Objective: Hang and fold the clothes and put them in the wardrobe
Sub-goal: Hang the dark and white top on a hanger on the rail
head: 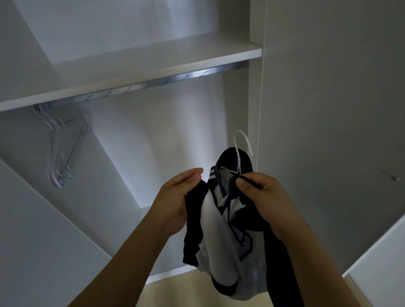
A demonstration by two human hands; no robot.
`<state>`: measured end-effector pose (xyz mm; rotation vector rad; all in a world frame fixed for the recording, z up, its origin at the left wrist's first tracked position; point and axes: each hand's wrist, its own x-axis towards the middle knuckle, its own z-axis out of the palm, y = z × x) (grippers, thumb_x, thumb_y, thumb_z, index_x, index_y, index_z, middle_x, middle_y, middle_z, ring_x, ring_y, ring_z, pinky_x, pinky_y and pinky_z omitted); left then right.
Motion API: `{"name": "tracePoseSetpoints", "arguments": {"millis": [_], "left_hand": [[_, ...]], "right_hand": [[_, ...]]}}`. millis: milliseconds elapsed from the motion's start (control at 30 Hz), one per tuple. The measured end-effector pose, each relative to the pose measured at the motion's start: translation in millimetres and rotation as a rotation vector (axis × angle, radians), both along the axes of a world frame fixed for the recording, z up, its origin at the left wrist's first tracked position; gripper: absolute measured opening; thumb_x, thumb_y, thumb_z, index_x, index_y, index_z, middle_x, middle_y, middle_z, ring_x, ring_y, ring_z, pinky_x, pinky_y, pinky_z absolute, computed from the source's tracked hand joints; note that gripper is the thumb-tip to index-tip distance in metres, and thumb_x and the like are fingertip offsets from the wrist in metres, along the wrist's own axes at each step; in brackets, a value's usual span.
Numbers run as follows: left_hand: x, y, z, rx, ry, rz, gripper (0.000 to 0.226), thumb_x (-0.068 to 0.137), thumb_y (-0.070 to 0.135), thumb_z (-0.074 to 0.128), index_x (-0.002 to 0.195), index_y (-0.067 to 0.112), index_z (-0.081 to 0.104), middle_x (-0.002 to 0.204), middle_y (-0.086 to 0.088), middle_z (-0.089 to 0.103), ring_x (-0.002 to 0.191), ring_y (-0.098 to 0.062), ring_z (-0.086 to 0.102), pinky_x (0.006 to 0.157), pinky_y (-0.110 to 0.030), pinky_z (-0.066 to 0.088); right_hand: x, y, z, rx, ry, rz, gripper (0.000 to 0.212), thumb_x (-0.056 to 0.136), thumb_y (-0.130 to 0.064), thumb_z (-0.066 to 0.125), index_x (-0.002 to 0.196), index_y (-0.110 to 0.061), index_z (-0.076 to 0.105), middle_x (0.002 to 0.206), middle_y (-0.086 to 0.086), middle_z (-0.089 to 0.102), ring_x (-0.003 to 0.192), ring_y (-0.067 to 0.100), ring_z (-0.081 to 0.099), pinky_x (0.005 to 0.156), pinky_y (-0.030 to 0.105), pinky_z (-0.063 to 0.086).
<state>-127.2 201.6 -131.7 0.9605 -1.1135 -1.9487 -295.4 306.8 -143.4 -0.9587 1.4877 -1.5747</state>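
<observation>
A white garment with dark navy trim (218,228) hangs bunched on a white plastic hanger (241,146), whose hook sticks up above it. My left hand (177,199) pinches the garment's dark left edge. My right hand (262,197) grips the dark collar by the hanger's neck. Both hands hold it in front of the open white wardrobe (150,131), below its metal rail (153,84). The hook is well below the rail and not touching it.
Several empty white hangers (59,144) hang at the rail's left end. A white shelf (140,71) sits just above the rail. The wardrobe's side panel (341,114) stands to the right, and a door edge (384,271) is at lower right.
</observation>
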Motion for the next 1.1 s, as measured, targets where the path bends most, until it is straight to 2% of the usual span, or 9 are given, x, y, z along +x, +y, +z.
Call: {"name": "tracePoseSetpoints", "arguments": {"millis": [67,167,300,400,600,1100], "left_hand": [[-1.4,1.4,2.2,0.024,-0.051,-0.036,0.026,0.079,0.016,0.075,0.104,0.009,0.073,0.088,-0.005,0.074,0.077,-0.016,0.071,0.065,-0.025,0.056],[-2.7,0.9,8.1,-0.04,-0.148,-0.054,0.027,0.067,0.022,0.082,0.087,0.007,0.072,0.078,-0.008,0.072,0.067,-0.018,0.07,0.058,-0.026,0.055],[-4.4,-1.5,16.2,-0.205,-0.156,-0.105,0.003,0.081,0.011,0.075,0.082,0.011,0.078,0.083,-0.009,0.074,0.075,-0.018,0.071,0.065,-0.023,0.055],[-6.0,-0.9,20.2,-0.369,-0.197,-0.163,0.017,0.087,0.003,0.067,0.085,0.015,0.078,0.087,-0.009,0.075,0.081,-0.019,0.071,0.072,-0.023,0.055],[-12.0,7.6,28.8,-0.569,-0.262,-0.206,0.014,0.086,0.002,0.07,0.089,0.015,0.074,0.087,-0.009,0.075,0.082,-0.021,0.073,0.071,-0.02,0.055],[-13.5,12.5,35.8,-0.555,-0.257,-0.236,0.016,0.086,-0.001,0.068,0.089,0.013,0.075,0.085,-0.01,0.075,0.078,-0.018,0.073,0.068,-0.02,0.055]], "right_hand": [[-0.6,0.0,1.0,0.029,0.025,0.007,0.02,0.094,-0.022,0.061,0.08,-0.025,0.075,0.072,-0.002,0.07,0.062,0.006,0.062,0.059,0.017,0.048],[-1.2,0.5,4.8,0.076,0.071,0.033,0.021,0.094,-0.024,0.061,0.078,-0.027,0.074,0.076,0.003,0.071,0.06,0.007,0.061,0.059,0.019,0.049],[0.3,3.4,12.3,0.102,0.121,0.075,0.022,0.093,-0.023,0.062,0.076,-0.027,0.074,0.075,0.001,0.072,0.057,0.006,0.062,0.055,0.016,0.048],[0.7,5.0,18.4,0.112,0.126,0.092,0.018,0.091,-0.023,0.064,0.077,-0.022,0.075,0.076,0.003,0.073,0.057,0.008,0.062,0.055,0.018,0.049],[-0.2,8.2,27.5,0.101,0.137,0.122,0.014,0.091,-0.021,0.065,0.08,-0.02,0.075,0.076,0.005,0.073,0.06,0.011,0.063,0.057,0.018,0.05],[-3.1,10.9,31.0,0.118,0.134,0.133,0.014,0.089,-0.021,0.067,0.078,-0.022,0.076,0.073,0.003,0.073,0.059,0.01,0.062,0.056,0.018,0.048]]}}
